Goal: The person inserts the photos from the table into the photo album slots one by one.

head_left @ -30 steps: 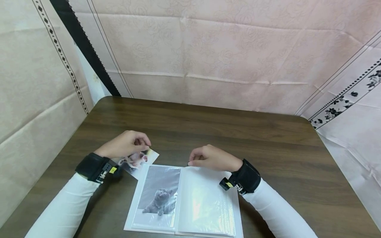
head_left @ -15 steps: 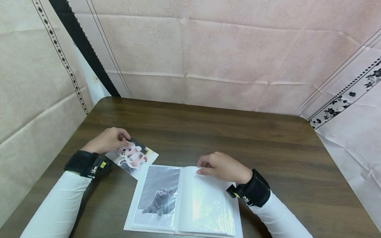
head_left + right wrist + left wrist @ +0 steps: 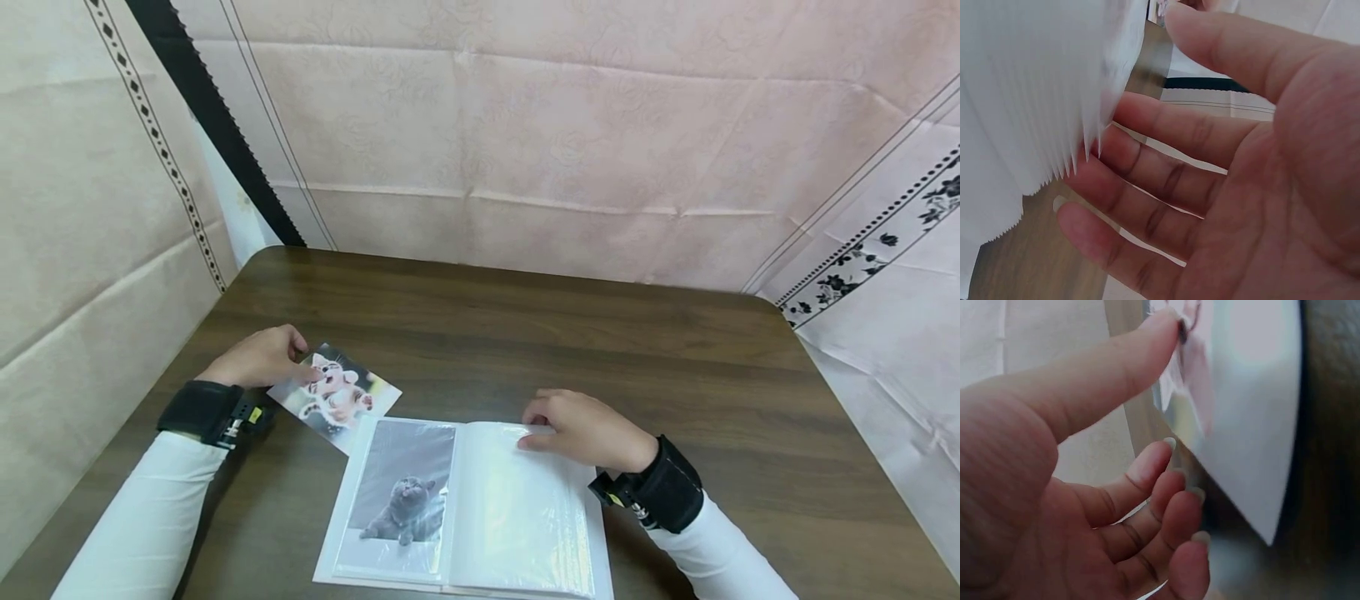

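A photo album (image 3: 528, 517) lies spread on the table, a picture of a grey cat (image 3: 405, 504) in its left sleeve and a clear sleeve on the right. A loose kitten photo (image 3: 341, 400) lies partly tucked under the album's upper left corner. My left hand (image 3: 258, 357) is at the photo's left end; its thumb (image 3: 1129, 365) touches the printed face and the bent fingers sit beyond the edge. My right hand (image 3: 588, 427) is at the right page's top edge. Its fingers (image 3: 1129, 150) touch the fanned page edges (image 3: 1066, 125), the thumb held apart.
The brown wooden table (image 3: 480, 333) reaches back to a pale patterned cloth (image 3: 525, 150) hung behind it. More cloth hangs at the left and right sides. Black straps with small cameras circle both wrists.
My left hand has moved left along the kitten photo, uncovering more of it. My right hand has slid right along the album's top edge. Album and photo look unmoved.
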`<state>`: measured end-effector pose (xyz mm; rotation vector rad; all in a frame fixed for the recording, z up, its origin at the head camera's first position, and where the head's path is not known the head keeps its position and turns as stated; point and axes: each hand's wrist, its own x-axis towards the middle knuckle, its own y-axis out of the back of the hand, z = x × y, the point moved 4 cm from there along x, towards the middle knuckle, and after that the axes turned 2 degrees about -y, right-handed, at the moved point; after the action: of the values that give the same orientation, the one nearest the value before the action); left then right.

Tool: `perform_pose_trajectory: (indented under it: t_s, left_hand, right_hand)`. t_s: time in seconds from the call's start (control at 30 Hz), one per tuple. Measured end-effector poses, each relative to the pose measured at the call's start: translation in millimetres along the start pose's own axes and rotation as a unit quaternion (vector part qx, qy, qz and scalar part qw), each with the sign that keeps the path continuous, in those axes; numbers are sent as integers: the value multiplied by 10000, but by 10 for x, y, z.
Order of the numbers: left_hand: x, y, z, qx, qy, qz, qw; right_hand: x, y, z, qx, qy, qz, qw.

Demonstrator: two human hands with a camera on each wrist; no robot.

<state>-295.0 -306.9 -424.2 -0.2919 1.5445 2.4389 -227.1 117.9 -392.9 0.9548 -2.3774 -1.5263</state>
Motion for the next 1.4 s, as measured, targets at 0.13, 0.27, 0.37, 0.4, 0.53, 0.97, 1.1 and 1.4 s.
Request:
perform_pose_trajectory:
  t_s: [0.13, 0.27, 0.37, 0.4, 0.53, 0.97, 1.1, 1.4]
  left_hand:
    - [-1, -8, 13, 35, -55, -13, 10000]
    - [-17, -10, 39, 18, -170, -37, 9998]
    - [-18, -17, 45, 44, -248, -17, 9997]
    - [-17, -22, 46, 56, -272, -11, 9996]
    - [-6, -25, 67, 42, -432, 45, 9990]
    - [16, 39, 34, -42, -532, 798, 9954]
    - [6, 74, -23, -326, -408, 1125, 9923]
    - [15, 154, -18, -833, -465, 1594, 9826]
  right_hand:
    - [-3, 12, -4, 10, 3, 10, 10000]
    - [-9, 22, -7, 59, 80, 33, 9999]
    - [-15, 23, -2, 57, 23, 71, 10000]
    - [-17, 20, 1, 46, -3, 77, 10000]
    - [-31, 11, 15, -47, -132, 94, 9999]
    - [-15, 13, -5, -42, 180, 177, 9997]
    - [-5, 13, -15, -55, 253, 245, 9994]
    - [-13, 41, -36, -9, 223, 319, 9992]
